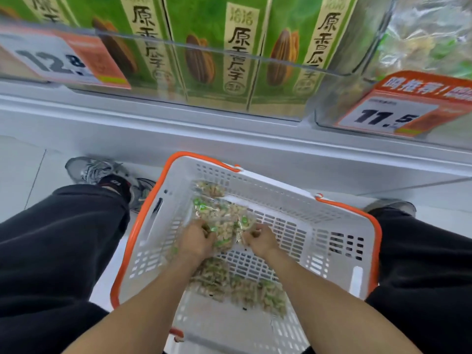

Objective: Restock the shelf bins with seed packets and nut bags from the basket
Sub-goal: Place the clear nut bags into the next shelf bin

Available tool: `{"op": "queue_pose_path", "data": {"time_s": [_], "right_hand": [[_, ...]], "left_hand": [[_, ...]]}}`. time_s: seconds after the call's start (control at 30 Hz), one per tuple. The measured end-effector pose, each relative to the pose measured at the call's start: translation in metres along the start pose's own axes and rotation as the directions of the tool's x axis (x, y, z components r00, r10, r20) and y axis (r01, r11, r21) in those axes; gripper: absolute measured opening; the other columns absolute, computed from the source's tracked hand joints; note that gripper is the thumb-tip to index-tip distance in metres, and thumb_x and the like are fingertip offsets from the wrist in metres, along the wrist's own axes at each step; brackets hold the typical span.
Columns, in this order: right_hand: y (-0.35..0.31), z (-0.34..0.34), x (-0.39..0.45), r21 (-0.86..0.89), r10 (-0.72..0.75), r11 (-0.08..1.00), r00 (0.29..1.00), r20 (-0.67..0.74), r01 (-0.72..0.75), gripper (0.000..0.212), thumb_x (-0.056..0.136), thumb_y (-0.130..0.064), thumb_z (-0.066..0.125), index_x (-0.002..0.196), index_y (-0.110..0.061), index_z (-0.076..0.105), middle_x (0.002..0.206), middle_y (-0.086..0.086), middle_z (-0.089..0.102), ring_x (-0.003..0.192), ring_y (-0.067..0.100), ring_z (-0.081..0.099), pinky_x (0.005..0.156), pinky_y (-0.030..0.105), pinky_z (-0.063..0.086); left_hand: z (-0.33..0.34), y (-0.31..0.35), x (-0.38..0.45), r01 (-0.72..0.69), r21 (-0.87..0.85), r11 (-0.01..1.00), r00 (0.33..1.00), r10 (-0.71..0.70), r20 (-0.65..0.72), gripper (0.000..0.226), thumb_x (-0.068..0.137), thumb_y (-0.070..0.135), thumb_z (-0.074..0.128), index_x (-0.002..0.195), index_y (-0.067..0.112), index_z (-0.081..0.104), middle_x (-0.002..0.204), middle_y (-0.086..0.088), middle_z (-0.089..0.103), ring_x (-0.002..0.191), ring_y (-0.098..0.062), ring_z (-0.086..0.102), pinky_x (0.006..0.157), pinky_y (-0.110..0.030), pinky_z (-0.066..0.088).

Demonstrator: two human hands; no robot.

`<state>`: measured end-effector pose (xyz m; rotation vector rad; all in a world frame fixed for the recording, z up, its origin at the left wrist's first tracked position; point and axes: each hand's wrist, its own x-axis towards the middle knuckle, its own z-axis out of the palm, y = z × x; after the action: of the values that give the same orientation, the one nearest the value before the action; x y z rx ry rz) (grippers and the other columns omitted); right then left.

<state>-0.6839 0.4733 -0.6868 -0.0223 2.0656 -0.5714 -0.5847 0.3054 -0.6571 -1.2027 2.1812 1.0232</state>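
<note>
Your left hand (198, 242) reaches into the white basket (339, 254) on the floor, its grip curled around the left edge of a clear nut bag (224, 221) near the basket's middle. Just to its right, your right hand (260, 240) pinches the same bag's right edge. More nut bags (240, 287) lie on the basket floor under your forearms, and another bag (210, 189) sits at the basket's far wall. Above the basket, green seed packets (214, 54) stand in a clear shelf bin (255, 61).
</note>
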Motion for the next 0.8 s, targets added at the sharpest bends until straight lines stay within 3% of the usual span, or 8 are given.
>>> {"op": "queue_pose_path", "data": {"time_s": [0.07, 0.17, 0.27, 0.4, 0.6, 0.67, 0.73, 0.8], "right_hand": [[0.000, 0.003, -0.002, 0.207, 0.072, 0.975, 0.996, 0.047, -0.081, 0.018, 0.095, -0.017, 0.066, 0.104, -0.008, 0.053, 0.092, 0.009, 0.055, 0.079, 0.024, 0.053, 0.085, 0.048, 0.056], [-0.001, 0.004, -0.007, 0.390, 0.189, 0.897, 0.978, 0.086, -0.208, 0.033, 0.089, -0.027, 0.074, 0.101, -0.015, 0.046, 0.102, 0.006, 0.057, 0.086, 0.020, 0.056, 0.071, 0.033, 0.053], [0.001, 0.009, -0.009, 0.455, 0.214, 0.853, 0.966, 0.142, -0.256, 0.049, 0.078, -0.031, 0.085, 0.110, -0.013, 0.052, 0.114, 0.009, 0.064, 0.081, 0.015, 0.056, 0.062, 0.025, 0.046], [-0.008, 0.002, -0.015, 0.497, 0.157, 0.838, 0.971, 0.181, -0.228, 0.067, 0.066, -0.028, 0.094, 0.121, -0.011, 0.060, 0.113, 0.001, 0.068, 0.097, 0.015, 0.062, 0.081, 0.028, 0.052], [-0.029, -0.037, -0.028, 0.472, 0.003, 0.875, 0.974, 0.227, -0.112, 0.082, 0.051, -0.025, 0.100, 0.121, -0.015, 0.058, 0.118, 0.001, 0.070, 0.108, 0.018, 0.066, 0.083, 0.031, 0.059], [-0.043, -0.059, -0.041, 0.447, -0.081, 0.894, 0.966, 0.246, -0.039, 0.074, 0.057, -0.021, 0.097, 0.121, -0.015, 0.060, 0.115, 0.000, 0.072, 0.108, 0.019, 0.068, 0.087, 0.035, 0.059], [-0.060, -0.085, -0.060, 0.454, -0.181, 0.891, 0.942, 0.282, 0.035, 0.051, 0.073, -0.005, 0.087, 0.117, -0.013, 0.063, 0.110, 0.003, 0.074, 0.101, 0.018, 0.071, 0.086, 0.035, 0.059], [-0.079, -0.116, -0.081, 0.447, -0.265, 0.889, 0.906, 0.330, 0.097, 0.036, 0.083, 0.008, 0.073, 0.114, -0.008, 0.064, 0.108, 0.007, 0.073, 0.095, 0.020, 0.072, 0.082, 0.035, 0.060]], "left_hand": [[0.002, 0.002, -0.004, -0.033, 0.044, 0.998, 0.999, 0.033, 0.005, 0.029, 0.087, 0.032, 0.072, 0.112, 0.019, 0.065, 0.081, 0.004, 0.065, 0.072, -0.014, 0.058, 0.069, -0.023, 0.046], [0.002, 0.002, -0.007, -0.067, 0.048, 0.997, 0.997, 0.069, -0.036, 0.032, 0.082, 0.037, 0.076, 0.109, 0.022, 0.066, 0.094, 0.004, 0.058, 0.087, -0.015, 0.058, 0.079, -0.025, 0.049], [0.003, 0.005, -0.009, -0.082, -0.045, 0.996, 0.997, 0.082, -0.006, 0.026, 0.086, 0.032, 0.073, 0.103, 0.017, 0.059, 0.091, 0.004, 0.063, 0.085, -0.017, 0.061, 0.074, -0.025, 0.045], [-0.003, 0.014, -0.017, -0.081, -0.181, 0.980, 0.997, 0.079, -0.021, 0.022, 0.090, 0.020, 0.068, 0.105, 0.013, 0.054, 0.092, 0.001, 0.063, 0.087, -0.019, 0.061, 0.075, -0.025, 0.044], [-0.032, 0.034, -0.027, -0.154, -0.312, 0.937, 0.987, 0.134, -0.085, 0.020, 0.093, 0.014, 0.064, 0.108, 0.008, 0.053, 0.090, -0.007, 0.064, 0.088, -0.027, 0.063, 0.071, -0.028, 0.044], [-0.048, 0.044, -0.037, -0.207, -0.350, 0.914, 0.978, 0.183, -0.101, 0.018, 0.093, 0.013, 0.064, 0.107, 0.006, 0.053, 0.091, -0.010, 0.065, 0.084, -0.024, 0.061, 0.070, -0.027, 0.045], [-0.069, 0.055, -0.051, -0.296, -0.368, 0.881, 0.955, 0.272, -0.118, 0.013, 0.094, 0.010, 0.064, 0.100, 0.009, 0.052, 0.080, -0.005, 0.062, 0.073, -0.018, 0.057, 0.062, -0.019, 0.043], [-0.093, 0.071, -0.065, -0.369, -0.381, 0.848, 0.928, 0.360, -0.097, 0.011, 0.094, 0.007, 0.062, 0.095, 0.010, 0.052, 0.073, -0.005, 0.056, 0.067, -0.020, 0.054, 0.056, -0.021, 0.045]]}}
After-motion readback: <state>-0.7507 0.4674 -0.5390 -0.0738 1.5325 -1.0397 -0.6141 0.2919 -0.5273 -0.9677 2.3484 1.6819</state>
